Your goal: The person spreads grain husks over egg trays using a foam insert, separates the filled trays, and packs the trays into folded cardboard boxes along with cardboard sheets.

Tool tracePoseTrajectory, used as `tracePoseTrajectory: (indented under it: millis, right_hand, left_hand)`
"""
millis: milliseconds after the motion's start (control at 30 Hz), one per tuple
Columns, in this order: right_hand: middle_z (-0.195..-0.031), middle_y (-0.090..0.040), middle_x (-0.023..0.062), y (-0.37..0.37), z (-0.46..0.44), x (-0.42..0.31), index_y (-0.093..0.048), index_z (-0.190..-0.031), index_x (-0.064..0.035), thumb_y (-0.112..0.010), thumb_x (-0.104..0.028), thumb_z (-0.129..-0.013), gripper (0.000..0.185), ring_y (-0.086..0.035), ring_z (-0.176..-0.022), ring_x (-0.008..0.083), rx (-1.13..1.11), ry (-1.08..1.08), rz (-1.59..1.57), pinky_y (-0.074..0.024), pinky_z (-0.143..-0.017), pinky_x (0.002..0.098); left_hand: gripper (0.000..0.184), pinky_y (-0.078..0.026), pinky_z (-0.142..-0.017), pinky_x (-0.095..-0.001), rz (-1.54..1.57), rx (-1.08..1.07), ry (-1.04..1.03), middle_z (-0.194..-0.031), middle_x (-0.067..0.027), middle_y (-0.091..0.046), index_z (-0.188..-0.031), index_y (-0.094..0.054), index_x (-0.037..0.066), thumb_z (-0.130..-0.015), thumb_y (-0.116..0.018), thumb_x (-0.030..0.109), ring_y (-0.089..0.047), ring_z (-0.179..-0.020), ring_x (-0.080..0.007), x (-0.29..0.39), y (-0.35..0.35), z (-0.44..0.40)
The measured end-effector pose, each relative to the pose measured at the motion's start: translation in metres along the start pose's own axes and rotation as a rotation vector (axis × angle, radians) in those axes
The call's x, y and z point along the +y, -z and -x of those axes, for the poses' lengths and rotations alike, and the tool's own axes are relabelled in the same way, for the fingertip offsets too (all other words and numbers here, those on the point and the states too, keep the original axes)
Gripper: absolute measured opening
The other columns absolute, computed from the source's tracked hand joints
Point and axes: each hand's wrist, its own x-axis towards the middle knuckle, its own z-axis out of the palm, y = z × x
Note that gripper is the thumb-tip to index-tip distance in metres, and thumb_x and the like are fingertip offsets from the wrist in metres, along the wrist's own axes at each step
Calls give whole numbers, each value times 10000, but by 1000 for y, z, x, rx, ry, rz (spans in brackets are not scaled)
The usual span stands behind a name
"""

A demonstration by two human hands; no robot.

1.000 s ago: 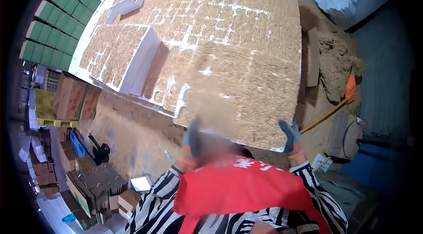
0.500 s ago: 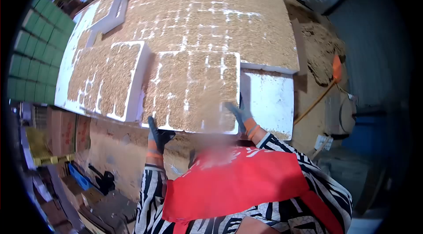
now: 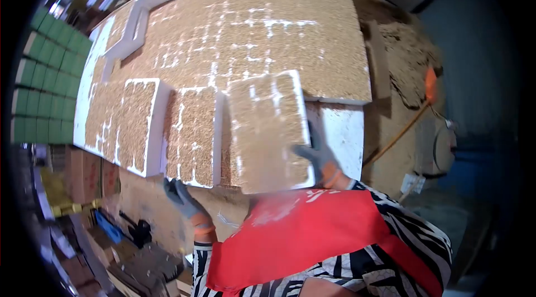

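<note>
A white foam tray [image 3: 268,129] filled with brown grainy material sits slightly turned on the worktable. My right hand [image 3: 319,158], in a grey glove with an orange cuff, grips its right edge, thumb over the top and fingers at the side. To its left is a narrower filled tray [image 3: 192,135], with a gap between the two. My left hand [image 3: 183,199], in the same kind of glove, is by that tray's front left corner, fingers stretched out and nothing in them. Whether its fingertips touch the tray, I cannot tell.
Another filled foam block [image 3: 125,126] stands at the left. Behind spreads a wide bed of grain-covered trays [image 3: 234,40] with a white foam strip [image 3: 134,34]. Green boxes [image 3: 47,82] are stacked at far left. An orange-tipped pole [image 3: 402,132] leans at right.
The right tray has come apart from the tray on its left and turned slightly, with my right hand on it. My left hand has moved left and down along the front edge.
</note>
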Motion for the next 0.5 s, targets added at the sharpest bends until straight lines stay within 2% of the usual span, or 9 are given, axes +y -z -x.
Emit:
tracePoseTrajectory:
  millis: [167,200,267,300,333,367,400,433,500]
  right_hand:
    - [-1277,-552,93,20,-46,-70,-370,-1418,-21,-604,-120,-878,597,-561,-1120,172,-22,148,152,-459,-975,308]
    - [-1262,-561,87,10,-55,-79,-361,-1422,-26,-618,-139,-881,610,-561,-1117,170,-17,185,255,-449,-981,305]
    - [-1256,-559,91,-18,-77,-74,-347,-1425,-22,-645,-144,-874,638,-556,-1115,171,-64,139,33,-441,-983,308]
    - [-1242,-569,101,-43,-82,-72,-352,-1403,1,-679,-148,-861,650,-561,-1103,171,-51,167,50,-449,-969,311]
    - [-1192,-599,114,-65,-88,-62,-404,-1344,26,-698,-148,-852,600,-592,-1043,173,-29,155,64,-479,-923,305]
    - [-1131,-625,116,-98,-80,-74,-456,-1284,35,-715,-184,-847,553,-620,-979,174,-22,67,63,-509,-870,297]
    - [-1070,-645,113,-119,-79,-75,-525,-1229,28,-725,-187,-841,487,-640,-924,172,-53,-3,199,-526,-829,285]
    - [-1142,-634,206,-138,-90,-52,-246,-1424,49,-768,-180,-806,842,-634,-1027,246,-153,-110,-38,-490,-950,344]
    - [-1402,-308,263,-178,-102,-5,-75,-1453,93,-768,-358,-789,1060,-316,-1302,324,-199,9,152,-308,-1094,346]
  left_hand:
    - [477,-390,-1013,-336,84,81,200,-1286,-116,-489,-1395,-385,-14,-1005,-474,247,-494,-1157,-213,4,-15,43]
    - [483,-392,-1017,-343,83,100,238,-1292,-124,-489,-1397,-382,-11,-1006,-471,259,-495,-1166,-221,6,-14,53]
    - [483,-408,-1009,-363,93,129,262,-1303,-135,-485,-1383,-392,3,-1015,-449,310,-502,-1175,-236,6,-6,70]
    - [480,-411,-1006,-365,108,142,273,-1299,-136,-485,-1376,-397,5,-1017,-444,319,-505,-1168,-236,3,0,77]
    - [477,-415,-1003,-368,126,146,281,-1295,-136,-486,-1369,-402,6,-1019,-440,328,-509,-1161,-237,0,4,83]
    - [446,-436,-984,-369,120,218,287,-1210,-129,-542,-1313,-459,7,-1021,-418,342,-562,-1075,-237,-4,5,88]
    - [430,-453,-940,-364,178,166,361,-1161,-128,-566,-1268,-491,17,-1017,-423,359,-574,-1030,-235,-19,14,95]
    - [419,-469,-896,-359,237,99,437,-1111,-127,-590,-1222,-523,26,-1012,-427,376,-586,-984,-233,-44,27,104]
    - [380,-490,-791,-344,330,-152,671,-980,-108,-628,-1112,-574,43,-1005,-437,381,-604,-858,-226,-51,28,110]
